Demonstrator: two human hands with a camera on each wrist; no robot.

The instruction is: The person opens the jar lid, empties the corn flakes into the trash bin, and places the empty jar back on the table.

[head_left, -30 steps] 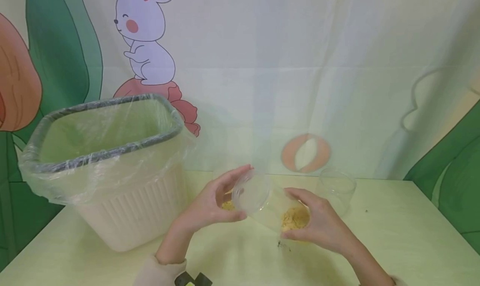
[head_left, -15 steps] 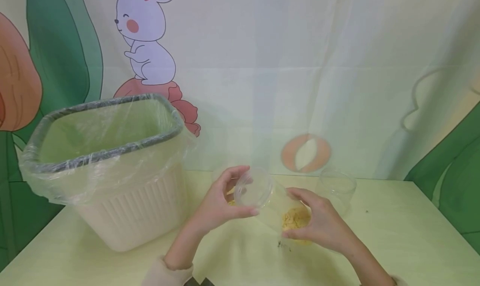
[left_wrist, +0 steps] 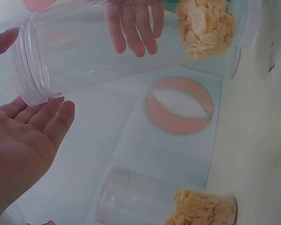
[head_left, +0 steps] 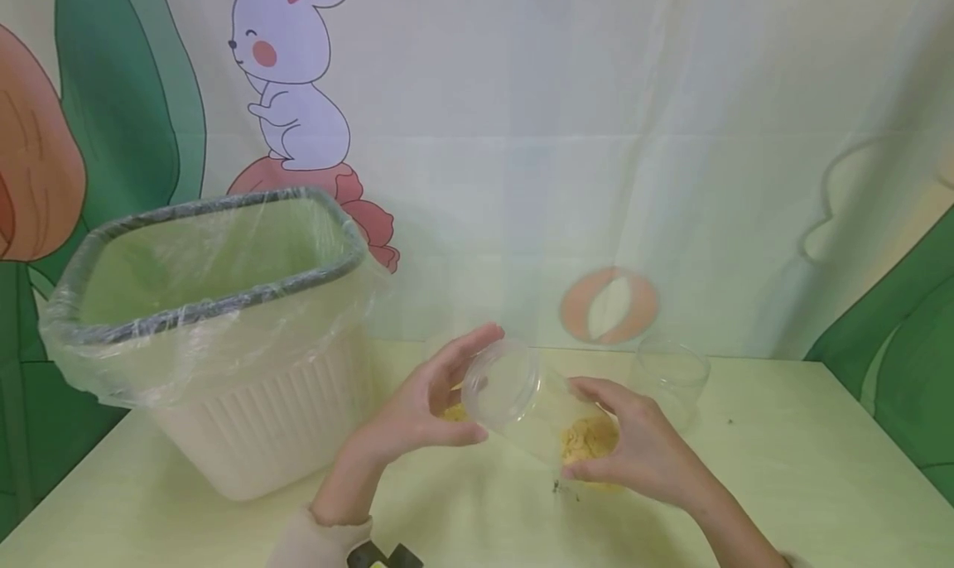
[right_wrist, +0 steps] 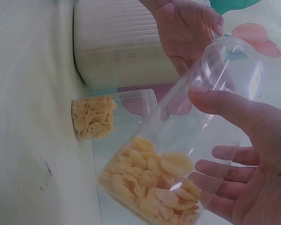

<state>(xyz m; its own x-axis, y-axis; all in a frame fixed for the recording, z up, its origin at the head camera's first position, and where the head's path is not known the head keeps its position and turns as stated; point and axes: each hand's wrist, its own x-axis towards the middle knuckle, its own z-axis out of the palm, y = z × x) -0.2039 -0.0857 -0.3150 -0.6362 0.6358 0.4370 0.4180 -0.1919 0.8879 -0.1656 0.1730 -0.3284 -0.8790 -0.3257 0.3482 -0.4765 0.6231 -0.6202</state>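
A clear plastic jar is tilted above the table, its top toward the left and yellow flakes, like cornflakes, gathered at its bottom. Round the lower part of the jar my right hand grips with thumb and fingers. My left hand spans the clear lid at the upper end, thumb at one edge and fingertips at the opposite edge, as the left wrist view also shows. Behind the left hand stands a second clear jar, partly filled with the same flakes.
A cream waste bin, lined with a clear bag, stands on the table at the left. Another clear jar is at the back right. Small dark marks show on the tabletop. A printed cloth hangs behind.
My left hand moved right round the lid half a second ago, then came back left with the fingers spread wider. The right hand and the jar have barely moved.
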